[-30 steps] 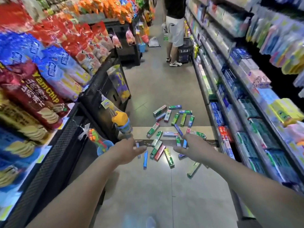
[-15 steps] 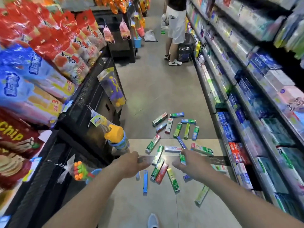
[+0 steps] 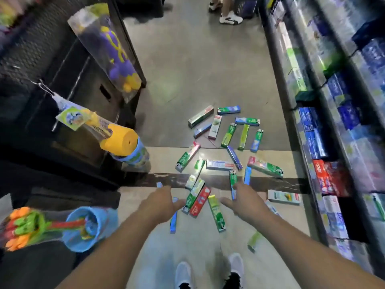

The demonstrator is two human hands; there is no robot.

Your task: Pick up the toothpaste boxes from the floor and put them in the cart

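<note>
Toothpaste boxes [image 3: 215, 164] lie scattered on the floor [image 3: 187, 69] beneath my spread, empty fingers [image 3: 226, 202]. Left hand [image 3: 160, 202] and right hand [image 3: 244, 202] hover. They look light, stiff; I'd pinch the long sides.

About twenty-two toothpaste boxes [image 3: 214, 165] lie on the floor [image 3: 187, 59]; two hanging toys on the left, two hands.

The tiled floor [image 3: 187, 65] carries about two dozen scattered toothpaste boxes [image 3: 228, 163], lying flat at mixed angles, several touching, between the aisle's two shelving runs.
</note>
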